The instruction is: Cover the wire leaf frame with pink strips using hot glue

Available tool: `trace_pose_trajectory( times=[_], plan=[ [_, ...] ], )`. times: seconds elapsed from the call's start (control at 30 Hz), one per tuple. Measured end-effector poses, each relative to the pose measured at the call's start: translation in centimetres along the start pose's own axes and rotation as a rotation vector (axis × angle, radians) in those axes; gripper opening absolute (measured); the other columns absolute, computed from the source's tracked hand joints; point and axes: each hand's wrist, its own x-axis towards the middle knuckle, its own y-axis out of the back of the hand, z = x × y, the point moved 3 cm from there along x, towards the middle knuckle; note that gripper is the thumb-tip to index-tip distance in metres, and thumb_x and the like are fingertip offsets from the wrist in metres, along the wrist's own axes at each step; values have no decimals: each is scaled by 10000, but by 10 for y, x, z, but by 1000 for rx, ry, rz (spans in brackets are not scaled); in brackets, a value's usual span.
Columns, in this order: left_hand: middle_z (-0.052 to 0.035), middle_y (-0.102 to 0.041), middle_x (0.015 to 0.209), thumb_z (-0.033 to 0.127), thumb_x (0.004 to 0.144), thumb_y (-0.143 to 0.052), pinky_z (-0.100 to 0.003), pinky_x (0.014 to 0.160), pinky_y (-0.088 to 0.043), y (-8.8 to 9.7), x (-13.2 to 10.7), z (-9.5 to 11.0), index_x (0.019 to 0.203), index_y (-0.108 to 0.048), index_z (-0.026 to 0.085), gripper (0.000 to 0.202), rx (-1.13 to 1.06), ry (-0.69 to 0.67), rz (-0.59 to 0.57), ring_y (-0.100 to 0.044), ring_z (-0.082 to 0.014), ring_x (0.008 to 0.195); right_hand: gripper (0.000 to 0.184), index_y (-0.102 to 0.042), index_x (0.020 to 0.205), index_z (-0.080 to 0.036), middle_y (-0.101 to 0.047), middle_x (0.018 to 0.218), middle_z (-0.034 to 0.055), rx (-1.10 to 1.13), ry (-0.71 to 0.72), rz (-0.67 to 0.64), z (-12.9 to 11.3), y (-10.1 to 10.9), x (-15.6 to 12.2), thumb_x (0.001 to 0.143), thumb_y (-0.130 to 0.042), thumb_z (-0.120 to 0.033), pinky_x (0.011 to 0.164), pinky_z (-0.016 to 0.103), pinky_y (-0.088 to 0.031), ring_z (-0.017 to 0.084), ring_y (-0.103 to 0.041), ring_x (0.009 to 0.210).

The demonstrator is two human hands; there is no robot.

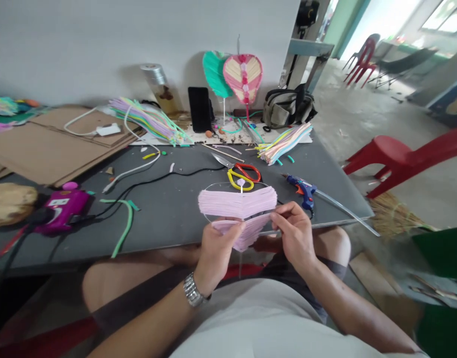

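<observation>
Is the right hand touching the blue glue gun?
Apart. In the head view the right hand pinches the pink fan, and bare grey table shows between its knuckles and the glue gun.

No text, brand, number or sign can be read anywhere. A pale label is seen on the purple glue gun [62, 206] at the left side of the bench [168, 219], but its print is too blurred and too small to be made out. The dark phone [200, 109] propped at the back of the bench, behind the scissors [240, 175], shows a blank screen. No marking is made out on the blue glue gun [305, 190] just right of the scissors.
</observation>
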Motion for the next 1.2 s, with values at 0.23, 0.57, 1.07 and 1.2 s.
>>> trace_pose_trajectory(
  times=[0.23, 0.57, 1.07, 1.2],
  plan=[
    [-50, -765, 819, 351, 712, -843, -292, 722, -521, 3, 2, -7, 789, -776, 181, 198, 55, -14, 5, -669, -202, 761, 258, -634, 768, -188, -584, 591, -42, 172, -346, -95, 5, -4, -3, 681, -828, -333, 508, 210, -359, 93, -487, 527],
    [-40, -741, 795, 350, 744, -827, -293, 743, -531, -11, -1, -9, 800, -748, 149, 224, -58, -39, -32, -649, -177, 744, 234, -652, 768, -204, -599, 653, -43, 201, -383, -109, 21, -9, -11, 754, -832, -352, 527, 219, -379, 86, -459, 540],
    [-17, -668, 744, 333, 692, -834, -252, 644, -508, 12, 6, 8, 816, -648, 150, 289, -301, 119, 53, -621, -131, 681, 246, -693, 767, -198, -555, 644, -40, 165, -189, -32, 24, 1, -8, 760, -863, -375, 528, 202, -354, 79, -421, 566],
    [11, -634, 717, 315, 691, -813, -230, 610, -471, 6, 5, 8, 812, -610, 161, 282, -370, 155, 46, -583, -104, 639, 234, -711, 801, -201, -556, 652, -35, 123, -133, -34, 27, 2, -13, 775, -851, -387, 544, 213, -361, 88, -421, 587]
  ],
)
